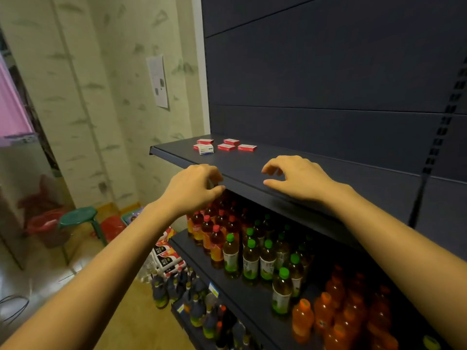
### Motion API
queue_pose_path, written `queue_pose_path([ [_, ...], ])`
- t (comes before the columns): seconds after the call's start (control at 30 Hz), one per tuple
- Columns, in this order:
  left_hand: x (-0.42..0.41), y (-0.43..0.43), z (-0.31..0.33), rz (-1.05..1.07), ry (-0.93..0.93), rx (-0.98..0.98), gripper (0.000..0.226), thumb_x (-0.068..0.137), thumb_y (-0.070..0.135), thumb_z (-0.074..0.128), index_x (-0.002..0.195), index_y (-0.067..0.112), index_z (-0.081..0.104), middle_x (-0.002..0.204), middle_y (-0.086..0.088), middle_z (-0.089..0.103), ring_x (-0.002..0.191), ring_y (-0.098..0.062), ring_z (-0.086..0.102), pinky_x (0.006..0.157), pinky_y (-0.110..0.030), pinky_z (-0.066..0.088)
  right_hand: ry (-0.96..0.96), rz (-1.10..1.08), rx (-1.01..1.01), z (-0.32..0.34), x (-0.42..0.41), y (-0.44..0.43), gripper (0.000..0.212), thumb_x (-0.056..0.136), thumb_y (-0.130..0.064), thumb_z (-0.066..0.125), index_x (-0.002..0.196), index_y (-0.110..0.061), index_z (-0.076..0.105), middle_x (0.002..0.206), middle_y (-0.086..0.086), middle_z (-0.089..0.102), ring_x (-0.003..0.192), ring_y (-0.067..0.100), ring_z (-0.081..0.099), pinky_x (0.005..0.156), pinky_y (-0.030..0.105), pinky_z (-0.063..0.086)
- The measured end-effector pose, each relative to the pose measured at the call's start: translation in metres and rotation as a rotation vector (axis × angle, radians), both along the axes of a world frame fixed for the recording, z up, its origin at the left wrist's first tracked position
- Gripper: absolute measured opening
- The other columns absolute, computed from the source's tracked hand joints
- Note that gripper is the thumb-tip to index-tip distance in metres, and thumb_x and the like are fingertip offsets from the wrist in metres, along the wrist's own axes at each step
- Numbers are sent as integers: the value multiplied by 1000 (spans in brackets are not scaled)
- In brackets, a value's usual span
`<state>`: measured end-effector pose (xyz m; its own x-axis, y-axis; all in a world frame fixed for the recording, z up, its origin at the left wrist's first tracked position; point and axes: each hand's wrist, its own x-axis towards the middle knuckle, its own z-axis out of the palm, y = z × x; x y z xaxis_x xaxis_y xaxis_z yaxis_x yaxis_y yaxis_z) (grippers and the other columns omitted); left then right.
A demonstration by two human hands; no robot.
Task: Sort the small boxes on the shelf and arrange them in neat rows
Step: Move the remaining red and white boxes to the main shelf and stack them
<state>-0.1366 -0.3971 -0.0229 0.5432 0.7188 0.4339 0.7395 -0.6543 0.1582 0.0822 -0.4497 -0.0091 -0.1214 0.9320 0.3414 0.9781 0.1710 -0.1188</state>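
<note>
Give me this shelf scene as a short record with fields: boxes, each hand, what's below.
boxes: five red-and-white boxes, one white-and-blue box, loosely clustered, back left of top shelf
left hand: at shelf's front edge, fingers curled; holding anything unclear
right hand: above shelf, loosely curled, empty
below: bottles with red and green caps

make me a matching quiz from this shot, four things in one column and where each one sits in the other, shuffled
Things:
1 small red boxes
2 green-capped bottles
3 orange bottles
4 green stool

Places:
a on the floor, off to the left
b second shelf, right end
c upper shelf, lying flat
d second shelf, middle

Pairs: 1-c; 2-d; 3-b; 4-a
</note>
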Motion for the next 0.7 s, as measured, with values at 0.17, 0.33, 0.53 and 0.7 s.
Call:
queue_pose_path([
  [0.17, -2, 77, 0, 18, -10, 10, 28, 88, 35, 55, 107, 16, 62, 110, -1, 65, 89, -10, 55, 75, -26, 48, -55, -57, -6, 3, 11, 83, 33, 92, -39, 51, 121, -26, 54, 124, -6, 57, 110, 13, 54, 85, 33, 48],
  [0.33, 9, 148, -2, 7, 16, -31, 29, 88, 36, 55, 109, 17, 61, 111, -1, 64, 94, -14, 59, 83, -34, 53, -90, -128, -37, -4, 21, 154, 32, 92, -38, 51, 121, -25, 55, 124, -4, 57, 109, 15, 54, 78, 29, 43],
  [0.53, 19, 217, -1, -36, 26, -48, 28, 89, 35, 54, 109, 16, 61, 111, 0, 63, 89, -9, 51, 79, -26, 47, -150, -180, -79, -8, 28, 213, 35, 91, -39, 51, 123, -25, 53, 122, -4, 57, 109, 16, 54, 75, 27, 40],
  [0.7, 26, 268, 2, -65, -1, -31, 26, 89, 34, 54, 106, 16, 62, 109, -1, 64, 87, -11, 53, 74, -26, 44, -136, -252, -134, -11, 30, 253, 39, 90, -40, 52, 126, -25, 50, 124, -2, 56, 111, 19, 54, 79, 32, 43],
])
